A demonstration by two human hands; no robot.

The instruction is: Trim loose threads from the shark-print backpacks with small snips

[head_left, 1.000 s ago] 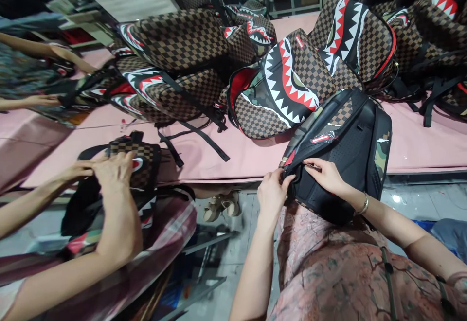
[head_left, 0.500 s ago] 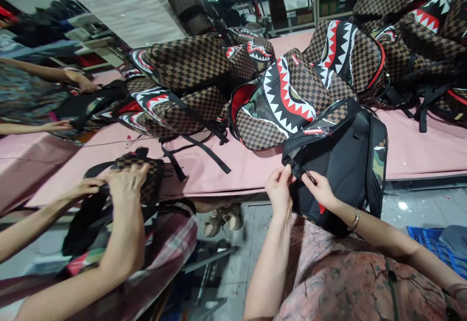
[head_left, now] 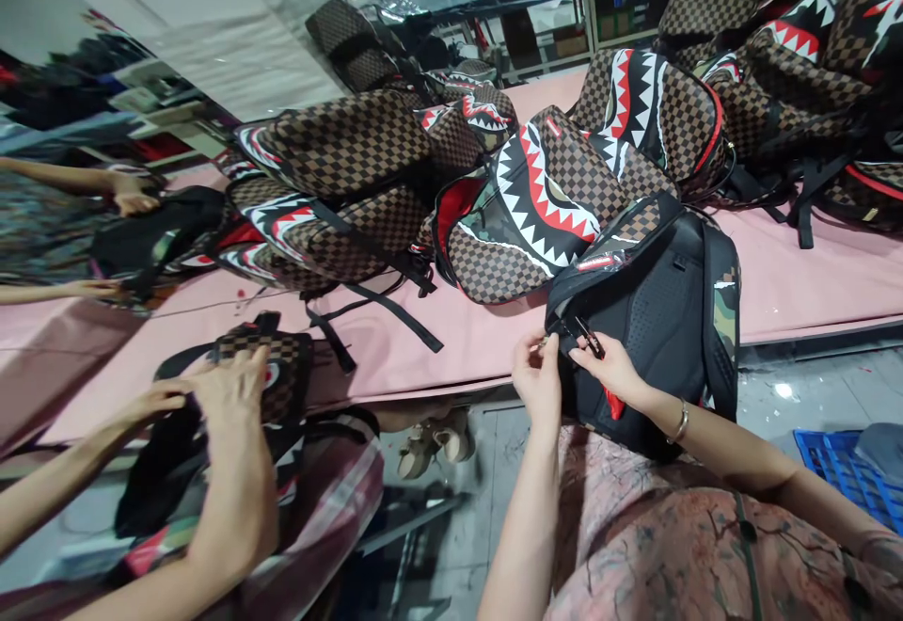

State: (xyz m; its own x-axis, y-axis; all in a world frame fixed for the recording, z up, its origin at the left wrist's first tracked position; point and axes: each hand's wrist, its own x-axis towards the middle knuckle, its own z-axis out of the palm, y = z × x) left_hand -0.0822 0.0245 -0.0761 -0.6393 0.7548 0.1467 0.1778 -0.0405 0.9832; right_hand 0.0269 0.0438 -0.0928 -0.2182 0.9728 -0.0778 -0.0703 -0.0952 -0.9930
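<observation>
A black-backed backpack [head_left: 653, 292] leans on the edge of the pink table, its padded back and straps facing me. At its left edge my left hand [head_left: 540, 376] is closed in a pinch on the black trim, and a tiny gold-coloured bit shows at the fingertips. My right hand [head_left: 612, 367] is closed around dark, pointed thread snips [head_left: 590, 337]; a red end [head_left: 613, 403] hangs below the palm. The snips' tips point up and left, just right of my left fingers. A checkered backpack with a shark-mouth print [head_left: 540, 198] lies open behind.
More checkered backpacks [head_left: 353, 141] are piled along the pink table [head_left: 486, 348]. To the left, a co-worker's hands [head_left: 232, 381] work on another bag. A second co-worker's hand [head_left: 134, 198] is farther back. A blue crate [head_left: 839, 466] stands on the floor at right.
My left hand has shifted slightly down from the strap, fingers still pinched. The thread snips have turned more upright and show more clearly. The view has moved a little.
</observation>
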